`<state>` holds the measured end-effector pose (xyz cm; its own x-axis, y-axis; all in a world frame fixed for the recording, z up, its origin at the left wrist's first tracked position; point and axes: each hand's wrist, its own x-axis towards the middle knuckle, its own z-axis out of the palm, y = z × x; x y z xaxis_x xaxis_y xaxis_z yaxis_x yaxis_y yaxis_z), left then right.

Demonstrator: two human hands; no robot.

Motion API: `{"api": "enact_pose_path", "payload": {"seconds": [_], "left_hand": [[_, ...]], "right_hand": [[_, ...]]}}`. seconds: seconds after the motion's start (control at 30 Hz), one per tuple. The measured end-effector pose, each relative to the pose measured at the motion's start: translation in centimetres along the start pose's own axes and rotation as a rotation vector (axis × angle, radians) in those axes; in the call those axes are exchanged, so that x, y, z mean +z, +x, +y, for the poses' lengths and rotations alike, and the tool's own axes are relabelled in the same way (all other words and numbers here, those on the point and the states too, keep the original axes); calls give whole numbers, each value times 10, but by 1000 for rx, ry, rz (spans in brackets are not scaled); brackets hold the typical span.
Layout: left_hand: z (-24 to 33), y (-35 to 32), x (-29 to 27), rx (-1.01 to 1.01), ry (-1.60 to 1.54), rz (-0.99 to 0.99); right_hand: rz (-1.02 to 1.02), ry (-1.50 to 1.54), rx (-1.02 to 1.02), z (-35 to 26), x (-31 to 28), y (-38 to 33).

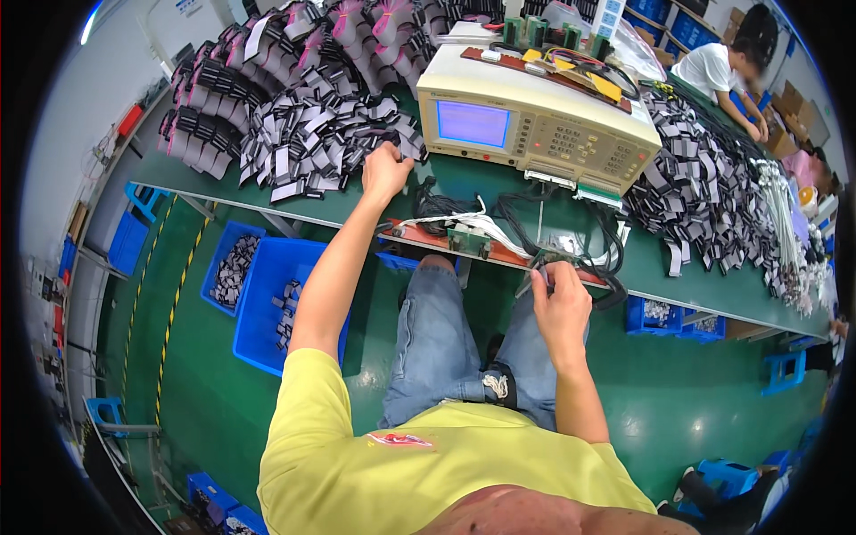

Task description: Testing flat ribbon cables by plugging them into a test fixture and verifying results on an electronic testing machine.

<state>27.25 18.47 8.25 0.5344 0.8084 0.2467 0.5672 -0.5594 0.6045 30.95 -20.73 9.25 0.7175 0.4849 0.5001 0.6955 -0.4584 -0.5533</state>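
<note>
My left hand (pixel 386 171) reaches up to the edge of a big pile of grey flat ribbon cables (pixel 303 134) on the green bench, fingers curled on the cables there. My right hand (pixel 560 303) is at the bench's near edge, pinching a grey flat cable (pixel 539 273) at a small connector fixture (pixel 560 254) on an orange board (pixel 419 236). A beige tester box (pixel 535 120) with a blue screen stands behind, black wires (pixel 517 214) running from it to the board.
Another heap of ribbon cables (pixel 704 178) lies on the right of the bench (pixel 704 290). Blue bins (pixel 267 294) sit on the green floor at left, smaller ones (pixel 660 316) under the bench. A person in white (pixel 718 71) works at the far right.
</note>
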Motion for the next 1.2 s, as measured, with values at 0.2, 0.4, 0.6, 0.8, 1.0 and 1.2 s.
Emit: {"api": "enact_pose_path", "payload": {"seconds": [0.2,0.4,0.6,0.8,1.0,1.2], "left_hand": [[-1,-35,-16,114,-121,102],[-12,-63,-33,262,-431,137],[-7,-61,-57,375,-456,170],[0,-52,-55,303,-257,27],[-8,-57,-25,372,-171,-70],[-30,-71,-31,373,-165,-105]], "right_hand": [[-5,0,-13,2,0,-1],[-9,15,-6,1,0,0],[-20,21,8,2,0,-2],[-13,15,16,0,1,-1],[-8,31,9,3,2,-3],[-24,-30,-70,-1,-9,2]]}}
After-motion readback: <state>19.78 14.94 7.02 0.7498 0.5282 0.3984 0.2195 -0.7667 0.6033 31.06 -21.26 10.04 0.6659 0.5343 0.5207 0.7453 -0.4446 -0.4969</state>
